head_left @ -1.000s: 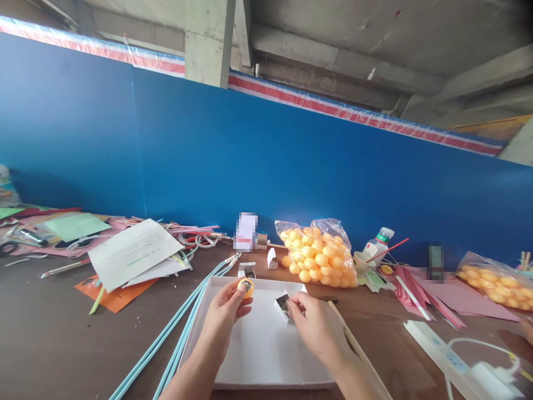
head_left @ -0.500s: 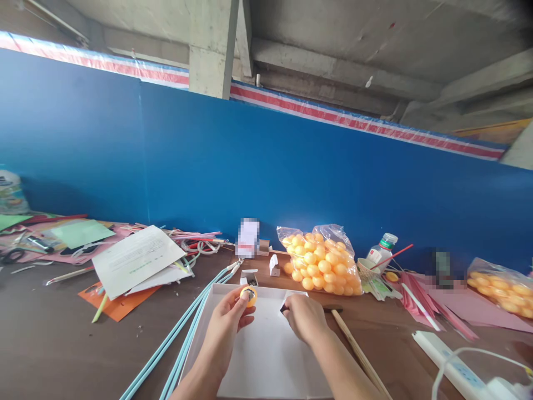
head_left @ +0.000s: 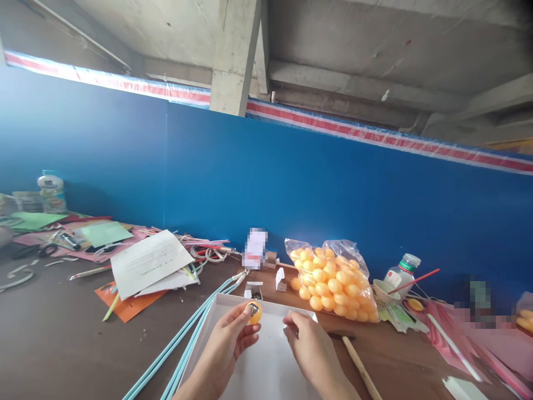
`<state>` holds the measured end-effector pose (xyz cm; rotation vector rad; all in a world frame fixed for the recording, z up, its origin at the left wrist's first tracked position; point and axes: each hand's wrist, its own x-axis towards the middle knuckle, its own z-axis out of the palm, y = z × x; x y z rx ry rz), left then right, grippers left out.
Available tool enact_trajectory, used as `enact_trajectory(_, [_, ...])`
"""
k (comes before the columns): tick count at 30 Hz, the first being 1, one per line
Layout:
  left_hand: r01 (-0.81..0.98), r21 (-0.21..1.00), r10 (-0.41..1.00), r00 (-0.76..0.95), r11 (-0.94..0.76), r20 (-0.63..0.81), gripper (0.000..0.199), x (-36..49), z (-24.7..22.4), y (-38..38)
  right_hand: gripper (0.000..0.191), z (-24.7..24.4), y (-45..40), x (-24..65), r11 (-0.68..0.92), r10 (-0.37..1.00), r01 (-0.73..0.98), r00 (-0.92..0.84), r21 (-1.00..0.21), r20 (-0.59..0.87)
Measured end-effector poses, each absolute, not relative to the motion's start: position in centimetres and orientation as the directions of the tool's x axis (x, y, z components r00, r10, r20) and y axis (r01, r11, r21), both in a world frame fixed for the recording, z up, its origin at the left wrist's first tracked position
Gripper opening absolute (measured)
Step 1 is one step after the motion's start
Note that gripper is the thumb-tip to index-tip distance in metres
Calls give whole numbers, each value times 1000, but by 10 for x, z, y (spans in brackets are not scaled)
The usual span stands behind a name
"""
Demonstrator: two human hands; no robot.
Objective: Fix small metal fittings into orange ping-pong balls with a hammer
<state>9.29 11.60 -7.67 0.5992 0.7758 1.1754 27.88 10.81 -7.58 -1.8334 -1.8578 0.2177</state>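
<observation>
My left hand (head_left: 233, 333) is closed around an orange ping-pong ball (head_left: 255, 313), thumb in front. A dark and silvery patch shows on the ball beside my thumb, too small to make out. My right hand (head_left: 308, 341) hovers over the right side of a shallow white box (head_left: 266, 366), fingers curled and pinched. Whatever lies between those fingertips, if anything, is hidden. Both hands are above the box, a short gap between them. Just right of my right hand lies a hammer with a wooden handle (head_left: 358, 364), its dark head partly covered.
Behind the box are two small white cartons, one upright (head_left: 280, 280) and one opened (head_left: 253, 290). A clear bag of orange balls (head_left: 333, 283) stands at the back. Pale blue rods (head_left: 179, 339) run along the left. Papers (head_left: 152, 264) and a bottle (head_left: 402, 273) lie farther out.
The view has swung right-to-left, shifting the scene rightward and slightly down. A dark piece seen at my right fingertips before no longer shows. My left hand keeps the ball.
</observation>
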Motion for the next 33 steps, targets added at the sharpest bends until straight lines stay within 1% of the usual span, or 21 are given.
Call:
enact_trajectory(4, [-590, 728, 931, 308, 349, -196, 36, 91, -78, 115, 19, -72, 105, 274, 256, 926, 768, -22, -587, 376])
enact_trajectory(7, [-587, 721, 918, 354, 368, -180, 37, 91, -78, 115, 21, -74, 104, 269, 323, 901, 671, -2, -667, 434])
enact_trajectory(9, [-581, 723, 918, 344, 373, -197, 41, 92, -76, 114, 22, -75, 103, 264, 332, 904, 587, 27, -738, 427])
enact_trajectory(12, [-581, 724, 922, 317, 373, -221, 48, 94, -72, 113, 24, -73, 99, 255, 314, 926, 406, 69, -858, 372])
enact_trajectory(15, [-585, 726, 926, 316, 362, -207, 46, 95, -71, 112, 25, -66, 94, 247, 268, 949, 250, 95, -930, 299])
enact_trajectory(18, [-585, 728, 922, 345, 358, -176, 41, 95, -72, 112, 27, -61, 92, 242, 230, 966, 169, 81, -958, 246])
enact_trajectory(21, [-589, 719, 910, 383, 370, -156, 37, 94, -74, 113, 30, -61, 93, 241, 231, 968, 138, 67, -963, 242])
enact_trajectory(27, [-596, 717, 907, 404, 361, -121, 37, 93, -82, 116, 25, -65, 95, 243, 271, 952, 209, 87, -940, 294])
enact_trajectory(33, [-597, 718, 902, 419, 358, -101, 36, 92, -85, 116, 27, -70, 97, 245, 247, 964, 209, 44, -946, 261])
